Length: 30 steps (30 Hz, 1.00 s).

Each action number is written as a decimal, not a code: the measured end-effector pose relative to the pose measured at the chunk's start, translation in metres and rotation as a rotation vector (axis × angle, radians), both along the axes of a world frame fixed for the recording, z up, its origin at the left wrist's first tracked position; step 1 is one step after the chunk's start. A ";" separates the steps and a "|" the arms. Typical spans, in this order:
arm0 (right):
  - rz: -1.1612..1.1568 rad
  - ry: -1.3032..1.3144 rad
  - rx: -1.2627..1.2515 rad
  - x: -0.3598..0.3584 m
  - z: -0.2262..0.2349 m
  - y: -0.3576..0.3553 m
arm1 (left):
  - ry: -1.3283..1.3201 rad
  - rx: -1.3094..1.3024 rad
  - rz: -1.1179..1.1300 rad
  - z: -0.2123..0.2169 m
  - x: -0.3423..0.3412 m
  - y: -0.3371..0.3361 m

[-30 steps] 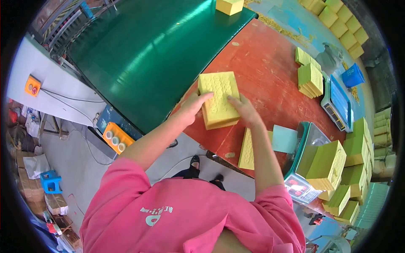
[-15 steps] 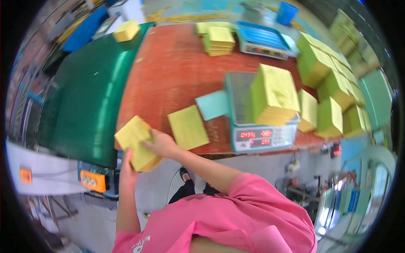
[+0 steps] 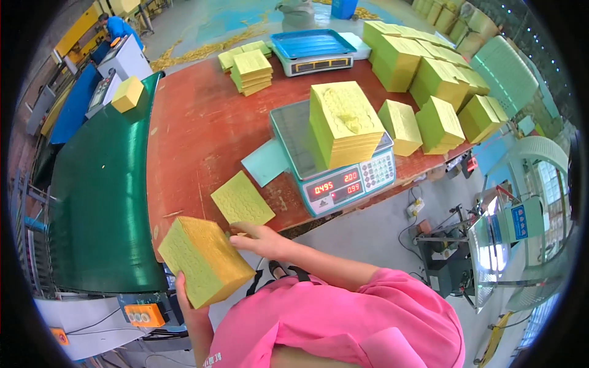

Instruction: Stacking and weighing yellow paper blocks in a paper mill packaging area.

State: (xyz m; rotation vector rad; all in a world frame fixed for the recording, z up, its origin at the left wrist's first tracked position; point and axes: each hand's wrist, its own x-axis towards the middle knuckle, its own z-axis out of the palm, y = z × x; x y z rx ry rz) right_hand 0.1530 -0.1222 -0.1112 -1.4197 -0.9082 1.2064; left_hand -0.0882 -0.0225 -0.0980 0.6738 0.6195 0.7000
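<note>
Yellow embossed paper is making up the thick stack (image 3: 205, 264) tilting in the air by the counter's (image 3: 190, 122) near left corner, where the left grip (image 3: 186, 300) is clasping its lower edge, probably bearing the weight, while the right grip (image 3: 261, 240) is hovering loosely at its upper side, contact unclear, perhaps for steadying. Nearby, a single yellow sheet (image 3: 242, 199) is lying flat beside a pale blue card (image 3: 265, 162); farther right, a scale (image 3: 377, 172) is carrying another stack (image 3: 346, 113), seemingly for weighing, and more stacks (image 3: 392, 67) are standing closely grouped, likely to save room.
</note>
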 end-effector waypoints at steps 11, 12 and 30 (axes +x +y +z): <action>-0.568 -0.032 0.235 0.188 0.170 -0.109 | -0.174 0.644 -0.456 0.152 0.273 -0.021; -0.598 -0.129 0.349 0.215 0.172 -0.114 | -0.108 0.507 -0.510 0.170 0.305 -0.028; -0.523 0.159 0.238 0.345 0.112 -0.121 | 0.347 0.529 -0.564 0.155 0.432 -0.032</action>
